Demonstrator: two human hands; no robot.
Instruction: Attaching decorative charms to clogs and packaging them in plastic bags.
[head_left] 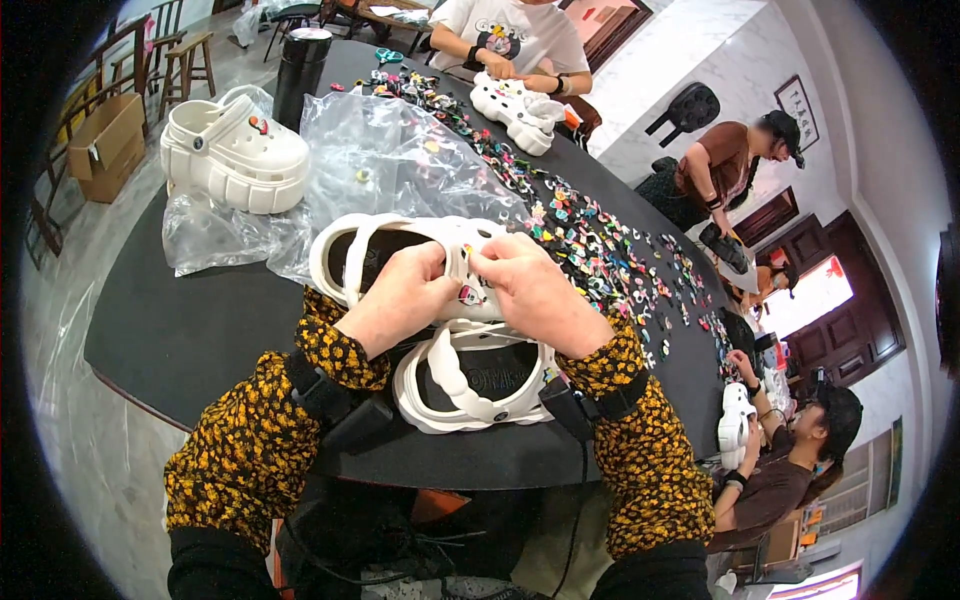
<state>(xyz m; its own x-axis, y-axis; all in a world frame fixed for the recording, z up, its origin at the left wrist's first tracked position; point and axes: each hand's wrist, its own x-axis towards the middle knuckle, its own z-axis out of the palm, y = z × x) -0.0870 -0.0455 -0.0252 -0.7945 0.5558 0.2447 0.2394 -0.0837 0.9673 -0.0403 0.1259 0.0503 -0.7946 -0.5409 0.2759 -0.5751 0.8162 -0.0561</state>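
A white clog (375,228) with a thick sole lies on its side in front of me, its strap toward the left. My left hand (405,300) is closed on its upper, thumb and fingers pressed at the holes. My right hand (535,295) pinches close beside it, at a small coloured shoe charm that its fingers partly hide. Just below, a cartoon charm (470,295) sits on the upper. Nearer to me lies the second white clog (475,385), its dark insole facing up. My forearms cover part of it.
Many loose colourful charms (600,240) spread along the black table (150,330). Clear plastic bags (390,150) lie at the left, by another white clog pair (235,155) and a black tumbler (302,75). Co-workers handle white clogs across the table (515,110) and at the right (735,425).
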